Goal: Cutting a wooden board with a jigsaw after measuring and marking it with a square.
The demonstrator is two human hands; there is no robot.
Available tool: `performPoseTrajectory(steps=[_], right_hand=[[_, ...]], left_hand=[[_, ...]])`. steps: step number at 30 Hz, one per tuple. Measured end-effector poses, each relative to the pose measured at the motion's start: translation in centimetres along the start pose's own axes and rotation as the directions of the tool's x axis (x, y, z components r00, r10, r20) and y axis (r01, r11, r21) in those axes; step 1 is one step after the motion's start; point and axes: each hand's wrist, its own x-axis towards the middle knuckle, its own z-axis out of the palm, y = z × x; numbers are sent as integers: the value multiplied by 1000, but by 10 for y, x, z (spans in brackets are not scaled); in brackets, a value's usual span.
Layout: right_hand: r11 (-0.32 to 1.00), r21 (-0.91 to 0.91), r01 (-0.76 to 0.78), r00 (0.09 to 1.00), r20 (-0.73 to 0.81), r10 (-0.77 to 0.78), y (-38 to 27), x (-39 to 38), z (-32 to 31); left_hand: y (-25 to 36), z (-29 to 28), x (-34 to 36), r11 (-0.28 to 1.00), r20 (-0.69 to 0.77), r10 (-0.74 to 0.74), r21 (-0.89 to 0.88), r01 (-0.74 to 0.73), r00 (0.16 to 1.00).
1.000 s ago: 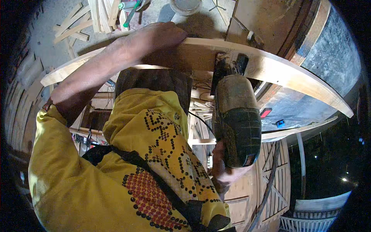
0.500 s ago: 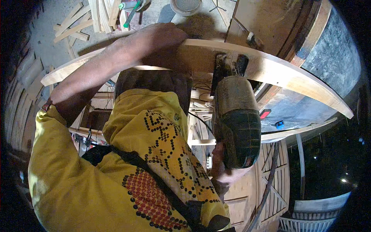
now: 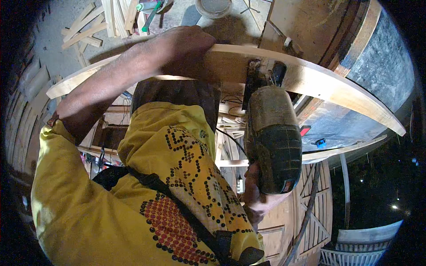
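Note:
A long pale wooden board [image 3: 321,82] stretches across in front of me, bowed in the fisheye picture. My left hand [image 3: 188,42] is closed over its upper edge left of the middle, with the fingertips hidden. In my right hand [image 3: 262,197] is a dusty dark-green and grey jigsaw [image 3: 275,137], its body partly covering the fingers. The jigsaw's front end and metal shoe [image 3: 253,84] meet the board right of my left hand. A black cord [image 3: 231,138] shows beside the jigsaw.
Loose wood strips [image 3: 84,29] lie on the floor at the far left. A round basin [image 3: 214,6] stands at the top. On the bluish-grey surface at right are a small blue object [image 3: 321,142] and a red one [image 3: 305,130]. A wooden panelled door [image 3: 275,235] is lower right.
The rear of the jigsaw has swung slightly to the right, along with my right hand. My left hand and the board stay nearly in place.

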Motion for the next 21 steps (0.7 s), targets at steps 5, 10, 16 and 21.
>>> performPoseTrajectory(steps=[5,10,16,21], right_hand=[[997,25,-72,997,-23,73,-2,-2,3],[991,-129,20,999,-43,-26,5,-6,6],[997,57,-45,999,-15,46,6,-8,7],[987,153,47,999,4,-49,7,22,-3]], left_hand=[[16,-9,3,995,27,-70,-67,72,997],[26,-13,12,956,12,-168,-241,165,986],[21,-15,6,850,294,-424,-197,488,857],[6,-7,7,937,269,-277,-134,321,922]])
